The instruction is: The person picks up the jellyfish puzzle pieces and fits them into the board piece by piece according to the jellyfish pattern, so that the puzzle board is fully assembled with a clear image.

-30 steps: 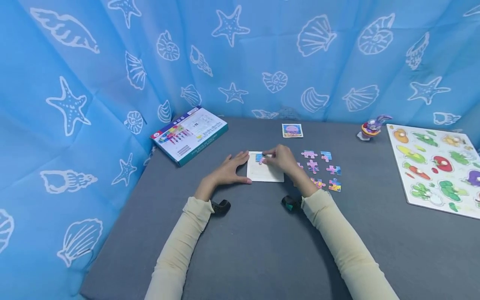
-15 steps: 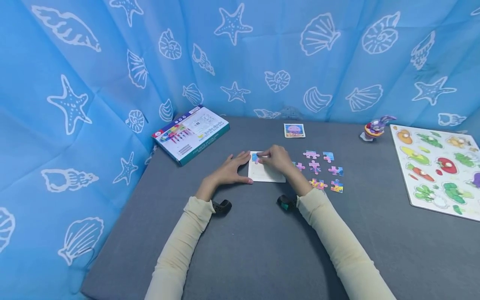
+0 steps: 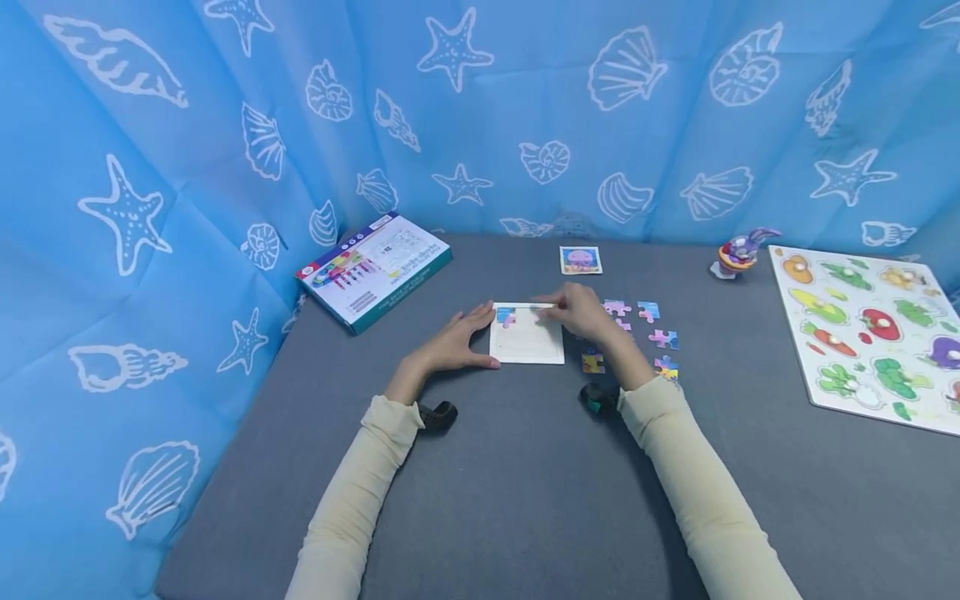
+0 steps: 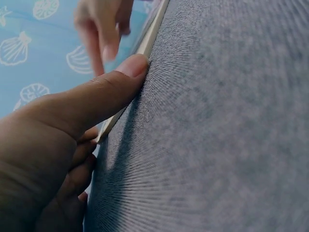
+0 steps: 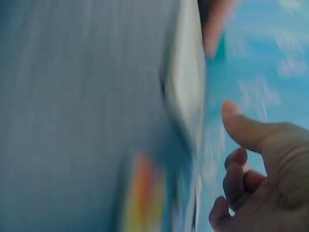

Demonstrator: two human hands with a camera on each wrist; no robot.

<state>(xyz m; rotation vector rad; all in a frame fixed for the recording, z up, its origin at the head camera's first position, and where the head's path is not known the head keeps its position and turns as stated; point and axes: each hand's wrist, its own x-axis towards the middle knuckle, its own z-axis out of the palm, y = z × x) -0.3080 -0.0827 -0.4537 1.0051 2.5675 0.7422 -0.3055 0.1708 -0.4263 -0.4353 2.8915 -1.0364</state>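
Note:
A small pale puzzle tray (image 3: 528, 342) lies on the grey table, with a blue-and-pink puzzle piece (image 3: 506, 317) in its far left corner. My left hand (image 3: 455, 340) holds the tray at its left side, the fingers by the far corner. In the left wrist view the thumb (image 4: 120, 77) presses on the tray's near edge (image 4: 150, 41). Over the tray's far right part is my right hand (image 3: 581, 315), with nothing in it; its thumb (image 5: 246, 128) stands apart from the fingers in the right wrist view.
Several loose jigsaw pieces (image 3: 663, 338) lie right of the tray, some hidden by the right arm. Behind stands a small jellyfish picture (image 3: 581, 260). A boxed set (image 3: 375, 271) is at left; a bunny figure (image 3: 738, 252) and a vegetable board (image 3: 832, 367) are at right.
My right hand has let go of the blue-and-pink piece, leaving it in the tray's far left corner, and moved right. My left hand has stayed at the tray.

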